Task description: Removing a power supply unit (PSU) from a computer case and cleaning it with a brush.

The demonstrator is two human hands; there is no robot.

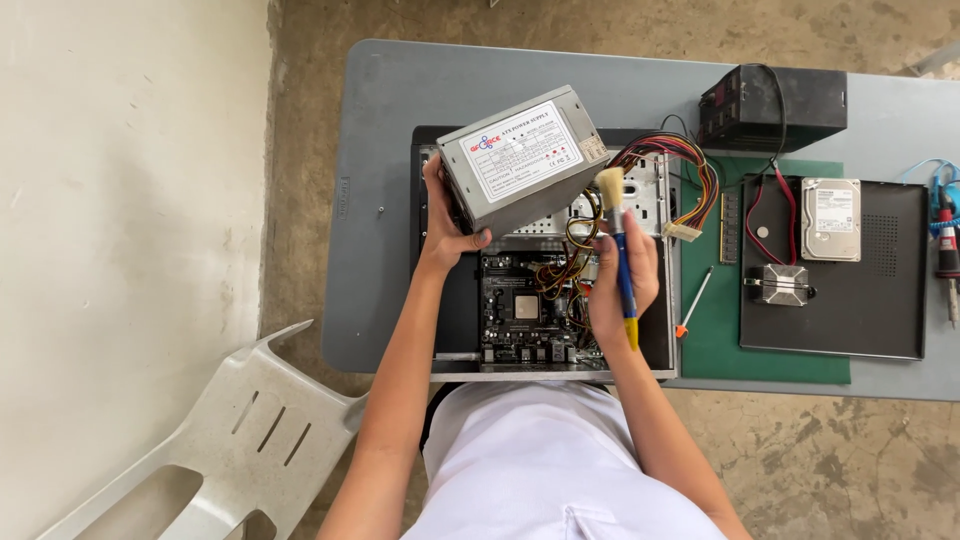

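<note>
Power supply up, brush on it

Left hand [447, 225] grips the grey power supply [522, 158] from its left end; right hand [622, 275] fingers clench a blue brush [620, 250], bristles touching its right side.

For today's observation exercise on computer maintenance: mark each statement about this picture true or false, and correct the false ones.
1. The left hand holds a grey power supply unit above the open computer case. True.
2. The right hand holds a screwdriver. False: its grip is on a blue and yellow brush, bristles pointing towards the power supply unit.
3. A hard drive lies on the black side panel to the right. True.
4. The power supply's cables are cut off. False: a coloured bundle runs from it over the case.
5. A white plastic chair lies tipped on the floor beside the grey table. True.
</note>
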